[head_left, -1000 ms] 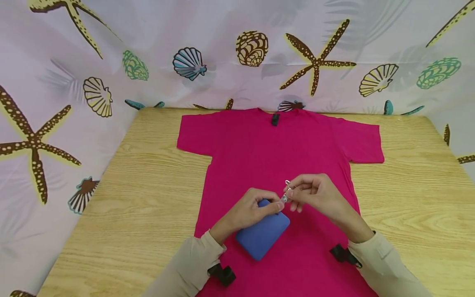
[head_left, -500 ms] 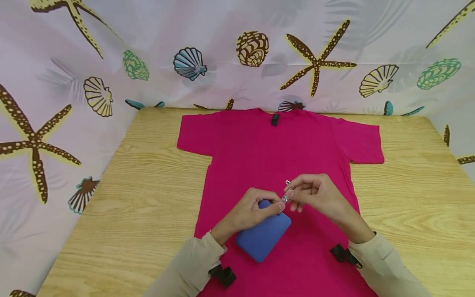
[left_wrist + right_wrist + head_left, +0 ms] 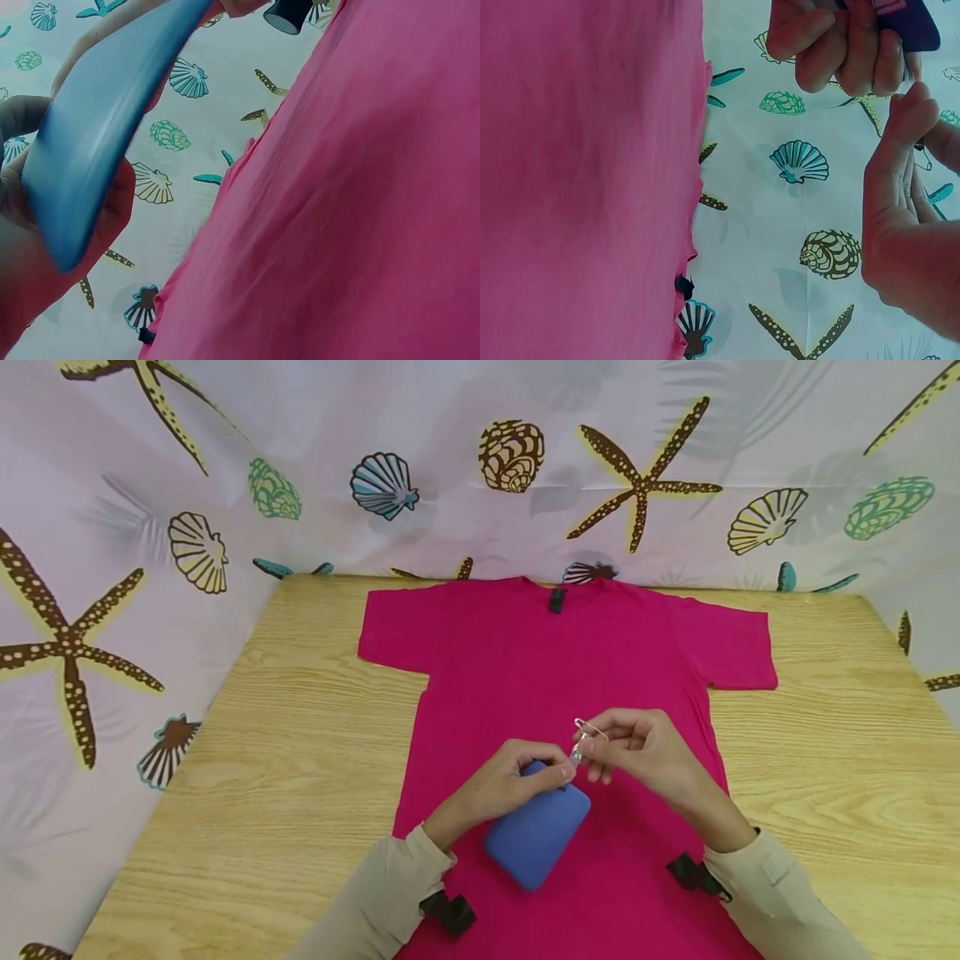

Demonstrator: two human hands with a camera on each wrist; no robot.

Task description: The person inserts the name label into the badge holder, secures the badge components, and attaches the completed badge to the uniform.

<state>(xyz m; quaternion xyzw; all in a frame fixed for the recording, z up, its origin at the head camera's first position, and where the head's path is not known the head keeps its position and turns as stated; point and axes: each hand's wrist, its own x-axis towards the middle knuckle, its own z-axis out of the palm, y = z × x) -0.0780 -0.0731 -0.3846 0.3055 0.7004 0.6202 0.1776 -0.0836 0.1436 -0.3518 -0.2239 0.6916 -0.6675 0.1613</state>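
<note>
In the head view my left hand (image 3: 504, 787) holds a flat blue badge holder (image 3: 537, 839) with rounded corners, thumb over its upper end. A short clear strap with a shiny metal clip (image 3: 576, 755) sticks out there. My right hand (image 3: 647, 750) pinches the metal end between thumb and fingers, and a thin pin wire stands out beside the index finger. The left wrist view shows the holder (image 3: 97, 120) nearly edge-on, the left fingers behind it. In the right wrist view its dark face (image 3: 915, 26) bears a pink mark. Fingers partly hide the clip.
A bright pink T-shirt (image 3: 570, 652) lies spread flat beneath both hands, a black tag (image 3: 557, 601) at its neck. Its sleeves reach out over the wooden table (image 3: 300, 735). A cloth (image 3: 450, 527) printed with shells and starfish hangs behind and at the sides.
The blue holder has swung slightly to the right and hangs a bit steeper. The pin wire now shows farther out from the clip at the right fingertips. Both hands have barely shifted.
</note>
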